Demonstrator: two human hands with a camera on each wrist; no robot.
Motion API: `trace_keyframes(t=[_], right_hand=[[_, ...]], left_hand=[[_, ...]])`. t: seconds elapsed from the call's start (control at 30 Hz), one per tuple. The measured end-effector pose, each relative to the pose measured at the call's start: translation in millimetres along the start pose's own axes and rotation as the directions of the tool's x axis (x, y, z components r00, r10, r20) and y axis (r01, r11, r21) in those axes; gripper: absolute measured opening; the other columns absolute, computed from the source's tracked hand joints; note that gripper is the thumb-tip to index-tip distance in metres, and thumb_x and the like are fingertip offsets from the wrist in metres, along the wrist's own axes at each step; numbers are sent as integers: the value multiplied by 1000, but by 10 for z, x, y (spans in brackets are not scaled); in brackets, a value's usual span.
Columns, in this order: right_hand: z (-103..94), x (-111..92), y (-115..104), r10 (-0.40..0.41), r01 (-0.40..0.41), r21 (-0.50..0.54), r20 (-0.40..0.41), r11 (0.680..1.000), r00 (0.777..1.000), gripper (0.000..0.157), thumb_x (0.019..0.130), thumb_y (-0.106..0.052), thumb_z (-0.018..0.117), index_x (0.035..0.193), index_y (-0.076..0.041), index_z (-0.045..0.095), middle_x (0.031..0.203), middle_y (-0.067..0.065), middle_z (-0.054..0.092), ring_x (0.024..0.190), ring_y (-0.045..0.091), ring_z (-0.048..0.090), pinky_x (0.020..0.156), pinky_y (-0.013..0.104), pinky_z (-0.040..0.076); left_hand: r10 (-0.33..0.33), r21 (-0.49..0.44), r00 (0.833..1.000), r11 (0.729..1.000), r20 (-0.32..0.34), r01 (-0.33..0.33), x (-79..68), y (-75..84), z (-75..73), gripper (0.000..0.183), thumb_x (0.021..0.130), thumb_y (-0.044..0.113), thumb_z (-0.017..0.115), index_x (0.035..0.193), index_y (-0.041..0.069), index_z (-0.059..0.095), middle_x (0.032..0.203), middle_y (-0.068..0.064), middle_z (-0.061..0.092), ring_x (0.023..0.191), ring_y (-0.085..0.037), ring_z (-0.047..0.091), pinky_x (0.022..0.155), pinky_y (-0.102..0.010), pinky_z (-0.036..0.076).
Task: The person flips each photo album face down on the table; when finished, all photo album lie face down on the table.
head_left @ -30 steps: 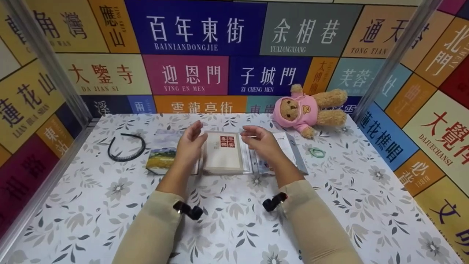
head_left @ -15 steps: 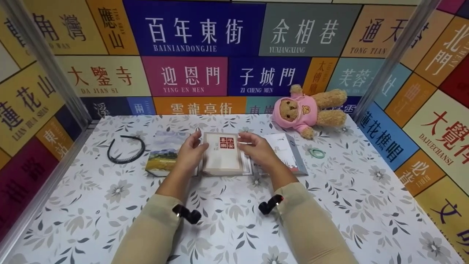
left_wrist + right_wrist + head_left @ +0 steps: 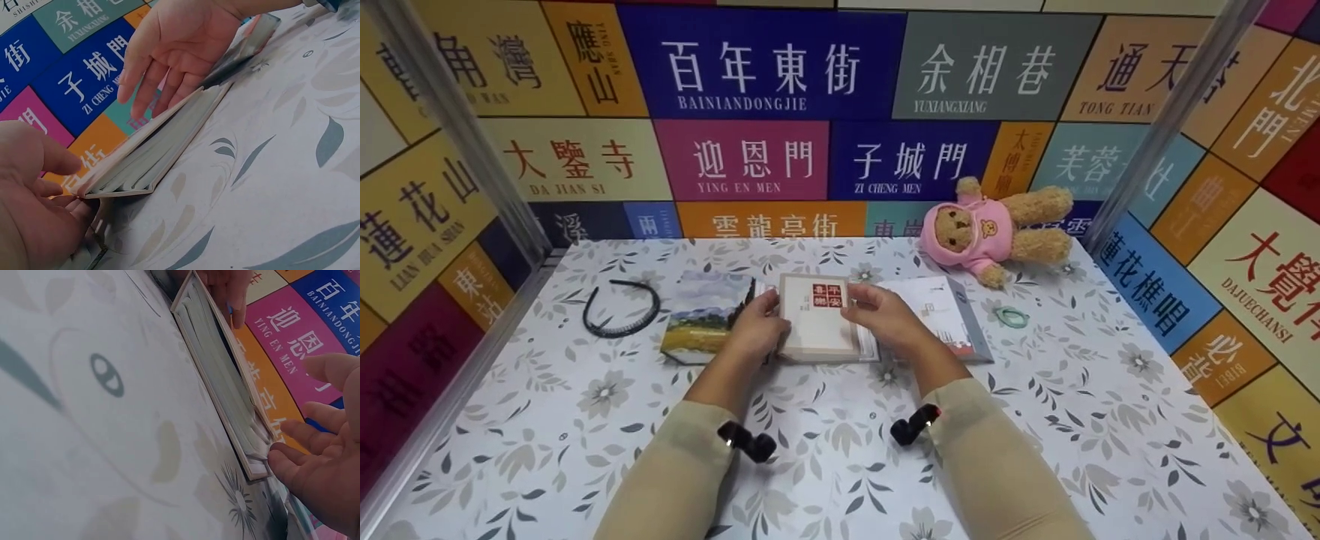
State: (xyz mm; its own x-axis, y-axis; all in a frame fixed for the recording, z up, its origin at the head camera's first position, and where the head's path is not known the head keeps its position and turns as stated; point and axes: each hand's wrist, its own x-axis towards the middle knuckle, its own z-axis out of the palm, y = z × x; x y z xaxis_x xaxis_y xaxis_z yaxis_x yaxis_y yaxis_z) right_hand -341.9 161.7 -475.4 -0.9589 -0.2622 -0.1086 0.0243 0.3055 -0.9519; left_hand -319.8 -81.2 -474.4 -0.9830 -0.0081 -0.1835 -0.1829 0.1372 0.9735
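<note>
A book (image 3: 814, 322) with a beige cover and a red square seal lies in the middle of the table. My left hand (image 3: 755, 328) is at its left edge; in the left wrist view its fingers (image 3: 70, 209) touch the book's near corner while the thumb stays above the cover. At the opposite edge is my right hand (image 3: 883, 313), its fingertips right at the cover's side. In the right wrist view those fingers (image 3: 287, 464) are loosely spread, and the page block (image 3: 225, 377) shows between the covers.
Left of the book lies a landscape-painted book (image 3: 701, 315), partly behind my left hand; on the right is a white and grey book (image 3: 941, 315). A black headband (image 3: 619, 330), a green hair tie (image 3: 1011, 316) and a pink-hooded teddy bear (image 3: 979, 232) surround them on the floral tabletop (image 3: 810, 450).
Both hands have come down and inward from above the neighbouring books to the two sides of the beige book. The book itself has stayed in place.
</note>
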Motion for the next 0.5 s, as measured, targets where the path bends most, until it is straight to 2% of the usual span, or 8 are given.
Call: trace_keyframes(t=[0.1, 0.27, 0.4, 0.5], right_hand=[[32, -22, -16, 13, -12, -52, 14, 999, 1000, 63, 101, -29, 75, 158, -13, 53, 164, 7, 54, 156, 29, 47, 131, 46, 36], [117, -56, -53, 11, -5, -121, 50, 993, 999, 65, 99, -31, 77, 159, -18, 54, 166, 5, 51, 159, 28, 43, 134, 46, 31], [170, -72, -76, -28, 38, -118, 84, 992, 996, 68, 98, -28, 78, 159, -13, 53, 166, 9, 51, 159, 30, 42, 134, 46, 29], [180, -77, -86, -31, 41, -106, 88, 993, 996, 68, 98, -25, 78, 159, -11, 52, 165, 10, 52, 158, 29, 43, 134, 45, 29]], left_hand=[[-3, -14, 1000, 1000, -2, 3, 2, 0, -3, 82, 92, -12, 52, 169, 4, 30, 174, -15, 37, 163, -31, 34, 133, -43, 33], [-24, -90, 1000, 996, 6, 24, -7, 48, -38, 82, 91, -13, 48, 168, 8, 33, 172, -13, 41, 158, -29, 42, 125, -44, 44], [-61, -161, 998, 985, -3, 59, -23, 74, -70, 77, 92, -7, 46, 166, 12, 40, 163, -13, 52, 139, -30, 59, 107, -44, 55], [-103, -195, 995, 975, 12, 103, -46, 93, -87, 72, 95, 0, 46, 165, 19, 43, 157, -11, 57, 126, -29, 65, 97, -44, 59]])
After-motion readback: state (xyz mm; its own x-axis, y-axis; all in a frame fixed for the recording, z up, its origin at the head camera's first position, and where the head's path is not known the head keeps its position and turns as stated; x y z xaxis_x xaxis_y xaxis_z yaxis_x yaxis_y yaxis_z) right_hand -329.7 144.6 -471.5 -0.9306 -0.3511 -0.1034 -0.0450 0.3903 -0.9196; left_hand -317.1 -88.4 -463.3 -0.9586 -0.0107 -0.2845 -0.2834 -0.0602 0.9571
